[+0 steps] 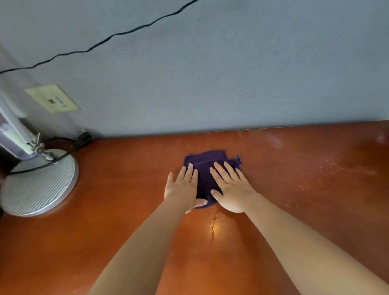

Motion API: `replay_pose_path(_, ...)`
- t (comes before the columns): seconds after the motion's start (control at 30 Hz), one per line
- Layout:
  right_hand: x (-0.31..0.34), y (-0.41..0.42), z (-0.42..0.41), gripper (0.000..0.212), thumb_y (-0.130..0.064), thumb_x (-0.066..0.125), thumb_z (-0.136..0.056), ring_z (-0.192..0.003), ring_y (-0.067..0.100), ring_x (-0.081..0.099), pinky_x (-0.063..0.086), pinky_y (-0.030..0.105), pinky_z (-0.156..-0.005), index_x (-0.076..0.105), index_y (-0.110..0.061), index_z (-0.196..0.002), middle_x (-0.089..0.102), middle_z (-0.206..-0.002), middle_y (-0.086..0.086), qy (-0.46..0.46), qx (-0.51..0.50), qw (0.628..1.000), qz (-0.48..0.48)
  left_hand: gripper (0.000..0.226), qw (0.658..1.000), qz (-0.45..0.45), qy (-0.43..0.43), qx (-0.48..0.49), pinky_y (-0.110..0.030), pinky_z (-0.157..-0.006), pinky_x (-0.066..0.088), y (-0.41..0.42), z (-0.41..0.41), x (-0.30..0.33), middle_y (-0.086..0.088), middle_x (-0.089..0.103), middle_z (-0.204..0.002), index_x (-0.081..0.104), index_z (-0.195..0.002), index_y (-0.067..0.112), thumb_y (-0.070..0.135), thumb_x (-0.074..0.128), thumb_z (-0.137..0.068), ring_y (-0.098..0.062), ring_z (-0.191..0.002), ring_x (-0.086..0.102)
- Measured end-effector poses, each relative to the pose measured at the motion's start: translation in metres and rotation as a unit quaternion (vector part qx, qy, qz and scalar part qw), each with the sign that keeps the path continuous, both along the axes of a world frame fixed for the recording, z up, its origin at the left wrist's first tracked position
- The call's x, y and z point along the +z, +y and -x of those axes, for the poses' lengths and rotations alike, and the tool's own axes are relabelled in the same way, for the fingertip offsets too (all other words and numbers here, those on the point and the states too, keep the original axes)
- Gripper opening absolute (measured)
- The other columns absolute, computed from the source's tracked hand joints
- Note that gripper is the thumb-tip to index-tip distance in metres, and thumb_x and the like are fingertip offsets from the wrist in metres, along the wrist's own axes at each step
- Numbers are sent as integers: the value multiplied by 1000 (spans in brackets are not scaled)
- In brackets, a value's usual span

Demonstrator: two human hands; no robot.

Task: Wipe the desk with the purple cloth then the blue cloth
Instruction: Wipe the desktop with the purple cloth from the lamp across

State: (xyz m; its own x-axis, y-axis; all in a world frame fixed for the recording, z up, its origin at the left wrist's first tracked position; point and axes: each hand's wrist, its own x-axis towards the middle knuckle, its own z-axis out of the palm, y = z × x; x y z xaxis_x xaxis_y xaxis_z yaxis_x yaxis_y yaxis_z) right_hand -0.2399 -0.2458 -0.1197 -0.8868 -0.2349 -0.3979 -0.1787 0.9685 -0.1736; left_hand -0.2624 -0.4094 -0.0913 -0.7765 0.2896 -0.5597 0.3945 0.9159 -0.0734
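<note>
A folded purple cloth (pixel 206 162) lies on the reddish-brown desk (pixel 125 217), near its back edge by the wall. My left hand (pixel 183 189) lies flat on the cloth's left side, fingers together and extended. My right hand (pixel 232 188) presses flat on the cloth's right side, fingers slightly spread. Neither hand grips the cloth; both palms rest on top of it. A thin wet streak (pixel 213 226) shines on the desk just in front of the cloth. No blue cloth is in view.
A lamp with a round ribbed silver base (pixel 40 184) stands at the desk's left end, its black cord (pixel 62 153) trailing to the wall. A pale dusty smear (pixel 334 165) covers the desk's right part. A grey wall (pixel 208 79) rises behind, with a wall plate (pixel 53 99) and a hanging black cable (pixel 117 34).
</note>
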Motion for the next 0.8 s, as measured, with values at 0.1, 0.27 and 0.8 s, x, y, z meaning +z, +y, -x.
replay_pose_path(0.1, -2, 2, 11, 64, -47, 20, -102, -145, 17, -22, -8, 40, -119, -13, -24, -152, -22, -159, -5, 8, 6, 1000, 4, 96, 1000, 6, 2, 3, -50, -119, 1, 0, 12, -1, -4, -23, -158, -15, -151, 13, 67, 38, -91, -21, -147, -16)
replay_pose_path(0.27, -4, 6, 47, 64, -45, 22, -102, -146, 17, -19, -7, 40, -119, -10, -24, -153, -19, -160, -4, 20, 3, 1000, 13, 98, 1000, 1, 7, 16, -50, -119, 1, 9, 47, 0, -5, -21, -159, -14, -151, 13, 66, 40, -90, -22, -147, -15)
replay_pose_path(0.8, -7, 32, 115, 61, -42, 21, -103, -146, 17, -18, -8, 40, -119, -7, -22, -153, -16, -160, -4, 35, -21, 999, 26, 97, 999, -27, 33, 23, -50, -119, 4, 36, 117, -7, -7, -18, -160, -11, -152, 11, 67, 37, -90, -23, -148, -12)
